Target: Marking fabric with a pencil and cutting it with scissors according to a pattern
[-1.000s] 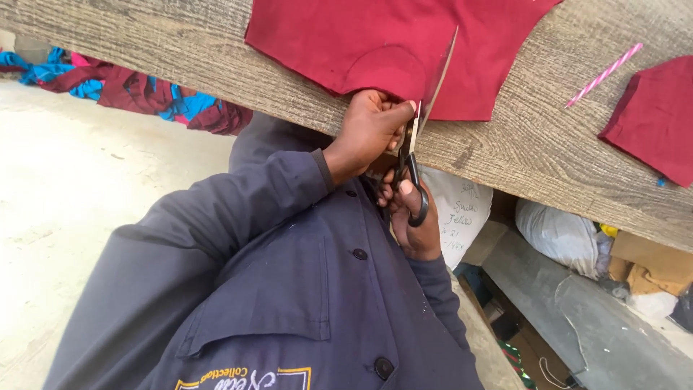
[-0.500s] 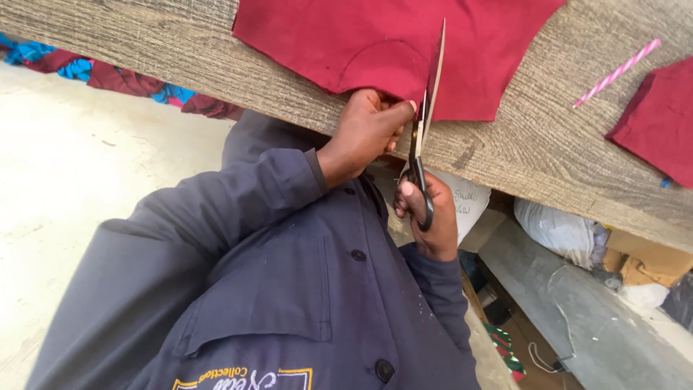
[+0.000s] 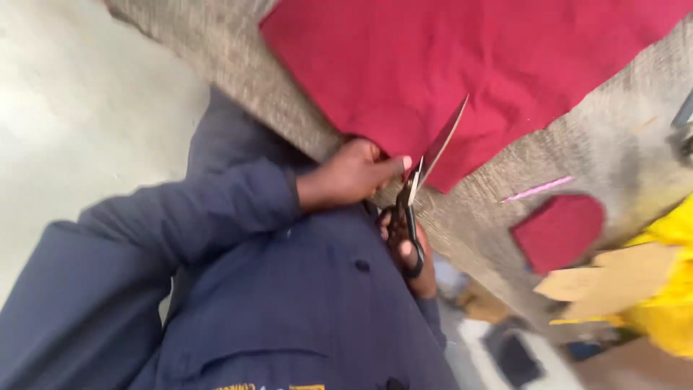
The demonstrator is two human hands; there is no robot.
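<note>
A large piece of dark red cloth (image 3: 462,72) lies on a grey wood-grain table (image 3: 621,159). My left hand (image 3: 354,173) pinches the cloth's near edge at the table's rim. My right hand (image 3: 410,249), below the table edge, grips the black handles of a pair of scissors (image 3: 426,170). The scissors' blades point up and away over the cloth, at its edge beside my left thumb. My dark blue sleeves and jacket fill the lower left.
A smaller red cloth piece (image 3: 559,230) and a thin pink stick (image 3: 538,189) lie on the table to the right. Tan card pieces (image 3: 613,274) and yellow material (image 3: 668,289) sit at the right edge. Pale floor (image 3: 79,115) lies to the left.
The view has swung and tilted, so the table now runs steeply down to the right. My hands keep their hold on the cloth and scissors; card and yellow material have come into view.
</note>
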